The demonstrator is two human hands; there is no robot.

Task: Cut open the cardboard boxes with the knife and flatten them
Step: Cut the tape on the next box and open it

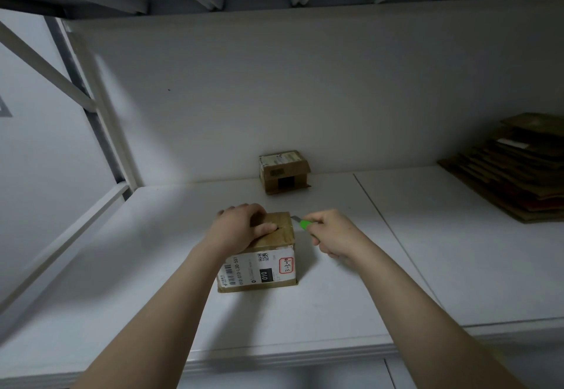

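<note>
- The box (259, 254) is set mid-bench (427, 251) and gripped from above by the left hand (241, 227), fingers curled over its top.
- The knife (303, 224) is clenched in the right hand (331, 236), just right of the box.
- The blade is pointed left at the top's far right corner.

Dim, grey, flat light, source unseen. The wall (305, 83) glows palest mid-frame; corners darken. The box (259, 269) casts a soft shadow on the shelf (457, 251). Edges bow, slightly soft.
</note>
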